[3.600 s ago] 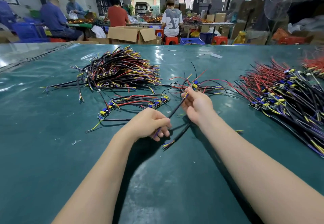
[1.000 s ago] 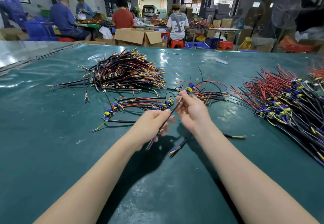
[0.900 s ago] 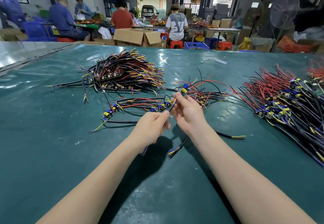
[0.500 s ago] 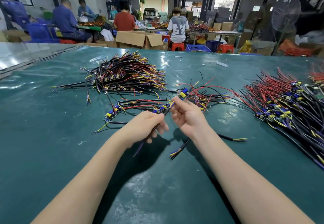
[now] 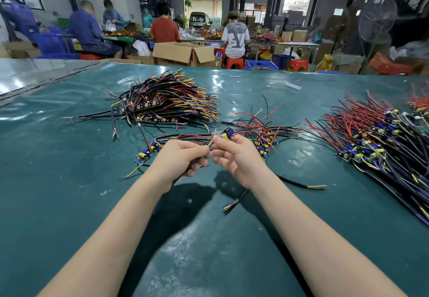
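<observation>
Two hands on one driver board point(image 5: 226, 133): right hand point(image 5: 234, 157) fingers pinch it, left hand point(image 5: 178, 159) fingers pinch its wires point(image 5: 210, 144). Likely midway; pile point(image 5: 376, 138) right of driver board looks undone.

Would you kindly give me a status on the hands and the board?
Left hand grips the leads. Right hand pinches the small board. Small wire pile close behind.

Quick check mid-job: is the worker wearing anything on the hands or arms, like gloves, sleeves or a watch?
No. The left hand and the right hand are bare, with no gloves and no rings that show. The left forearm and the right forearm are uncovered down to the bottom edge of the picture. No sleeve, watch or wristband is in view.
</observation>
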Motion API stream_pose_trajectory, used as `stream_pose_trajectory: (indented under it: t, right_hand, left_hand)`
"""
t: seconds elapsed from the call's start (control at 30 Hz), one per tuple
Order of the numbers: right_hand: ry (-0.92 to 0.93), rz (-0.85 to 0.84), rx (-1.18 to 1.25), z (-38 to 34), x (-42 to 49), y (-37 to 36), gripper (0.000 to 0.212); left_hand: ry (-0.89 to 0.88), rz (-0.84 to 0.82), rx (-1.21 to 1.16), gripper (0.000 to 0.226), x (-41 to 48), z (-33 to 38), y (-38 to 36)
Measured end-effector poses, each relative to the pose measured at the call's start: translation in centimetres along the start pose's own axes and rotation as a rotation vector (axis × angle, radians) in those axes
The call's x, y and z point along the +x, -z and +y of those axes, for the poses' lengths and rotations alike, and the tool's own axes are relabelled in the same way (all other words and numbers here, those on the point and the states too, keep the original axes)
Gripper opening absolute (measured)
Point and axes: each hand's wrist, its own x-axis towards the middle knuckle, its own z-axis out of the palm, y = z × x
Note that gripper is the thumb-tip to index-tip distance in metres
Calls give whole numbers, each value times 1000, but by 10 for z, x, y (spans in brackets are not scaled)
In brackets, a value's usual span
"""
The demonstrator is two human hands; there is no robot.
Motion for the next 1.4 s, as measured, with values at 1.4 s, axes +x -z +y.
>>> stream_pose_trajectory:
  t: [1.4]
  right_hand:
    - [43, 143, -196, 4, -4, -3, 26]
  left_hand:
    - [70, -38, 67, 25, 4, -10, 0]
